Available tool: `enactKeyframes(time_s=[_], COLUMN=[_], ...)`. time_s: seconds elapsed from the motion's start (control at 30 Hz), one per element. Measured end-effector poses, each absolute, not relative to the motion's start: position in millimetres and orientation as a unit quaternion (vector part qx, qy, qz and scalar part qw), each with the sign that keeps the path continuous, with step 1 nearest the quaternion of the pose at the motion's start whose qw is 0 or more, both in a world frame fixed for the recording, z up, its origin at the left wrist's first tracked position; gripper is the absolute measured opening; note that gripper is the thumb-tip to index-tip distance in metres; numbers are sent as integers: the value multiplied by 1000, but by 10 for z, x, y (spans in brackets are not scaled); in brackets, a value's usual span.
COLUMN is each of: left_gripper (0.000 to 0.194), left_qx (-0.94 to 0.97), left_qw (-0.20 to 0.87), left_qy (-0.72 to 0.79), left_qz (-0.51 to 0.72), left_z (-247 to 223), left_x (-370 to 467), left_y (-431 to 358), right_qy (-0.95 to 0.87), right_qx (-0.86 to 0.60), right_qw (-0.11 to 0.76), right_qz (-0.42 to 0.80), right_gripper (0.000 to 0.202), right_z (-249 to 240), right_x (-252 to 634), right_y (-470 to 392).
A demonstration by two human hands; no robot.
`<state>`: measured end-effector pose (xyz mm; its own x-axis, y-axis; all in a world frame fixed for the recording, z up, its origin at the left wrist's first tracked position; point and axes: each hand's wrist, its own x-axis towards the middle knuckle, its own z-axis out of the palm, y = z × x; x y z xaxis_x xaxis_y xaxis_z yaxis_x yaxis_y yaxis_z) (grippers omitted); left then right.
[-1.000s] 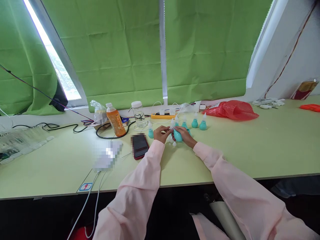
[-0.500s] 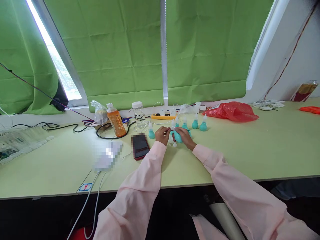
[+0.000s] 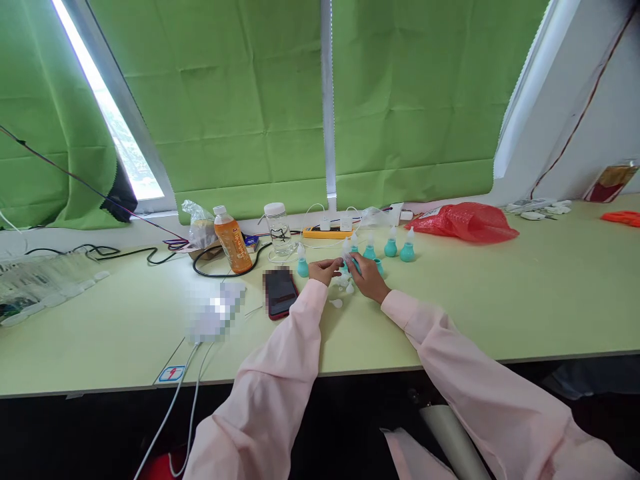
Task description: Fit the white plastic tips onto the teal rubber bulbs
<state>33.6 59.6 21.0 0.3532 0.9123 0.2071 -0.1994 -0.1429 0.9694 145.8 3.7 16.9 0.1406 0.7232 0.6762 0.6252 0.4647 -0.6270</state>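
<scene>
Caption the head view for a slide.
Left hand and right hand among teal bulbs, phone and orange bottle to the left.

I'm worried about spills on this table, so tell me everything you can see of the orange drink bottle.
The bottle looks like clear plastic, with a white cap on, an orange body and pale lettering. It stands on the table, slanting in this wide view; whether it really leans, I cannot tell. It is left of the lidded jar. A black cable runs by its foot, possibly touching.
</scene>
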Motion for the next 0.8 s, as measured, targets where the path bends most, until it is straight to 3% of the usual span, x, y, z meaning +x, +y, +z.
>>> enactKeyframes(time_s=[0.4, 0.8], left_gripper=[14, 11], left_qx=[575, 647], left_qw=[600, 447], left_qy=[288, 284], left_qz=[476, 549], left_z=[213, 191], left_x=[312, 327], left_y=[638, 601], right_qy=[-651, -615], right_qx=[-487, -483], right_qw=[573, 603], right_qz=[104, 158], right_gripper=[31, 27], right_z=[193, 183], right_x=[1445, 1407], right_y=[18, 10])
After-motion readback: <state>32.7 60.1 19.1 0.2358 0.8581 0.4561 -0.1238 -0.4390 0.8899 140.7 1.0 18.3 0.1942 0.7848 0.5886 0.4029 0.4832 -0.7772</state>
